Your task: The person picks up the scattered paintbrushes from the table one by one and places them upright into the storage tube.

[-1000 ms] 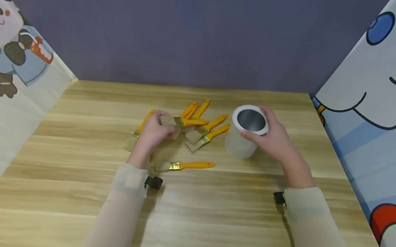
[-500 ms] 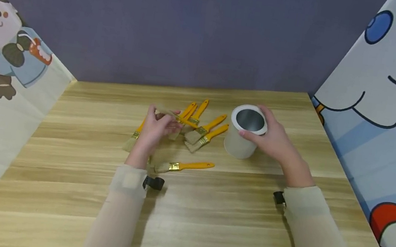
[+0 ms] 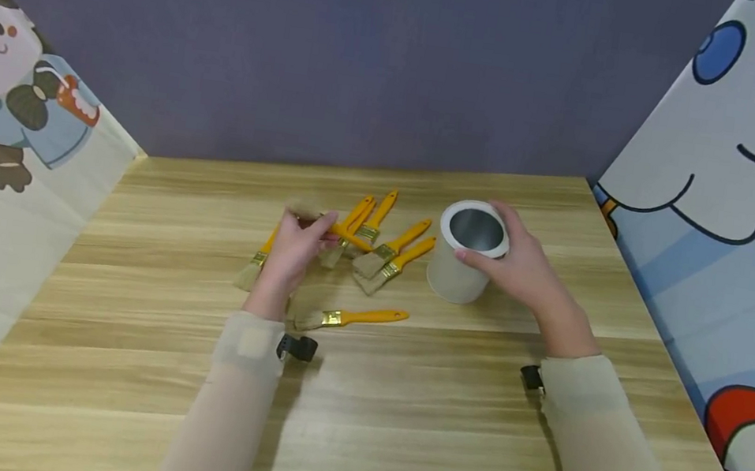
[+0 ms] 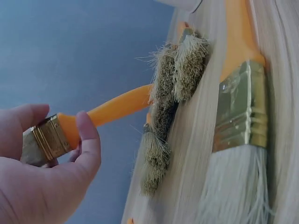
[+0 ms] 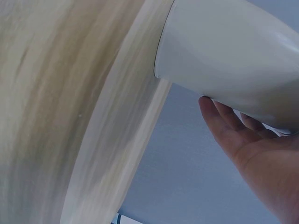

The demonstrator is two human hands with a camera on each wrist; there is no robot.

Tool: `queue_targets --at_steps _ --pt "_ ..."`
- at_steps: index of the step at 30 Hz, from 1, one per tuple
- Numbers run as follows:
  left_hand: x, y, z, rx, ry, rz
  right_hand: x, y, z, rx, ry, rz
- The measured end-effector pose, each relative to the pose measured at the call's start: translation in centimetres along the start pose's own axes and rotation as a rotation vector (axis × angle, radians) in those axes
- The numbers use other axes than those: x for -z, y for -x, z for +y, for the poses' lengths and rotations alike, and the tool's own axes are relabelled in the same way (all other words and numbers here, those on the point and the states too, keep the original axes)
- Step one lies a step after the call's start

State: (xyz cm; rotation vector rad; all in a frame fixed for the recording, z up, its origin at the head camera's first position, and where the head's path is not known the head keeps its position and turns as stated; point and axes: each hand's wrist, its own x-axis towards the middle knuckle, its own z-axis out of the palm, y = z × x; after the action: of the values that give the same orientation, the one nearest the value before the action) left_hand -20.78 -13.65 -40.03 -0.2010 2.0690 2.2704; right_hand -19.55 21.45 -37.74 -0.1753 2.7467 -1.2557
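My left hand [image 3: 291, 252] grips a paintbrush [image 4: 120, 105] with a yellow handle, fingers and thumb around its gold ferrule. The handle points right, over a group of similar paintbrushes [image 3: 394, 258] lying on the table; the bristles are partly hidden by the hand. My right hand [image 3: 524, 267] holds a white-rimmed, pale grey can [image 3: 452, 276] from its right side, thumb near the front of the rim. The can stands upright with its mouth upward and its inside looks metallic. In the right wrist view, fingers [image 5: 224, 121] lie along the can's wall.
One paintbrush [image 3: 367, 315] lies alone nearer me, handle to the right. Another paintbrush [image 3: 258, 261] lies left of my left hand, partly covered by it. The wood-grain table [image 3: 395, 429] meets a dark wall [image 3: 372, 60] behind and cartoon-printed panels [image 3: 735, 187] at the sides.
My left hand has turned the paintbrush: its broad bristle face showed first, then its thin edge, and the handle now slants down to the right. The right hand and can stay put.
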Motion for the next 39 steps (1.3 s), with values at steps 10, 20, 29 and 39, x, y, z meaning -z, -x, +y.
queue_targets --at_steps 10,20,29,39 --pt "1.8 0.9 0.9 -0.042 -0.312 -0.043 0.0 0.1 -0.2 -0.017 0.005 -0.004" --pt "2.8 1.8 2.3 -0.034 -0.553 -0.079 0.0 0.1 -0.2 -0.016 0.007 -0.003" --pt "3.4 2.0 2.7 0.011 -0.660 -0.124 0.1 0.3 -0.2 -0.018 0.008 0.003" --pt "3.2 2.5 4.7 -0.113 -0.786 -0.109 0.1 0.3 -0.3 -0.010 0.015 -0.002"
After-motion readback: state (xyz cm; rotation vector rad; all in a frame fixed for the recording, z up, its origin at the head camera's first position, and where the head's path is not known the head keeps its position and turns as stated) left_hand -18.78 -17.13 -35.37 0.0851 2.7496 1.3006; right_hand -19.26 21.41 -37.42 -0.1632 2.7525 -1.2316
